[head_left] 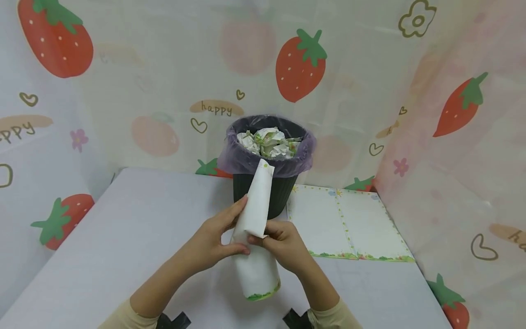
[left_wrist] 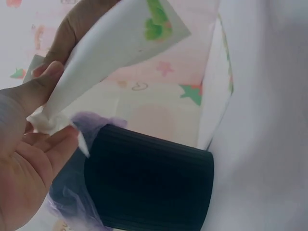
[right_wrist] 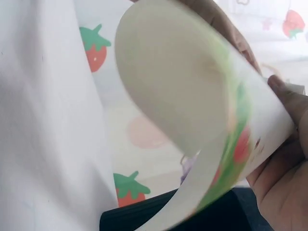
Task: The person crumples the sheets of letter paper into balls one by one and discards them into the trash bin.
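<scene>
A white sheet of paper with a green printed border is bent into a loose roll, narrow at the far end and wide at the near end. My left hand grips its left side, thumb on the near face and fingers toward the far end. My right hand pinches the paper at the middle, where it creases and folds over. The right wrist view looks into the paper's wide curled opening. Just beyond the hands stands a dark ribbed bin with a purple liner; several crumpled papers fill its top.
Right of the bin, two flat white sheets with printed borders lie side by side on the white table. Strawberry-patterned curtains enclose the table at the back and both sides.
</scene>
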